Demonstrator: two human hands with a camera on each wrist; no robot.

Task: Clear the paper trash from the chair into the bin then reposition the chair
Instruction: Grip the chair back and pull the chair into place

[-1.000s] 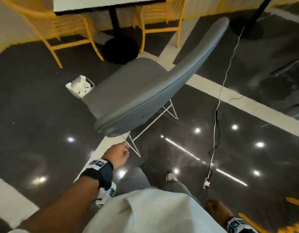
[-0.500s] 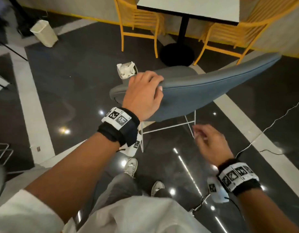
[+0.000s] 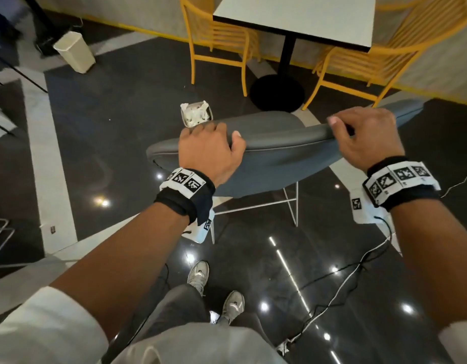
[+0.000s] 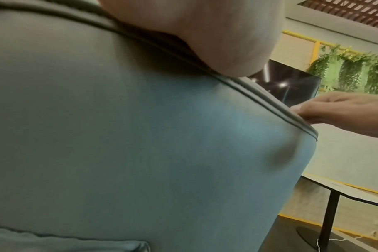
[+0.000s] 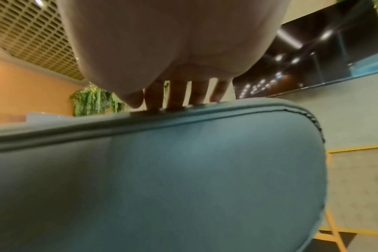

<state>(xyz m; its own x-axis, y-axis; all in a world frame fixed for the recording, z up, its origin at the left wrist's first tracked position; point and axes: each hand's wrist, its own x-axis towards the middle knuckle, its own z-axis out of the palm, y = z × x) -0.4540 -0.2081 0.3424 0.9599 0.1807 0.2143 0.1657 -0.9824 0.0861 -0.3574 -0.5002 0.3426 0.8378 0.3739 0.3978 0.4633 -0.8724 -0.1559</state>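
Both hands on the grey chair [image 3: 277, 143] backrest: left hand [image 3: 208, 151] grip curls over the top edge, right hand [image 3: 369, 137] grip clamps it too. Small bin [image 3: 197, 114] stuffed with paper trash [image 3: 198, 114] sits just beyond the seat.

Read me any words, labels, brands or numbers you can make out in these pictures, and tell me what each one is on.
No readable words, brands or numbers in any view.
Left wristband: black-and-white square code markers, patterns only; tiny marks beside them are too small to read.
Right wristband: the same kind of markers, no legible text.
White tags hanging under both wrists: one code marker each, no text.
Table, grey chair, bin: no lettering visible.
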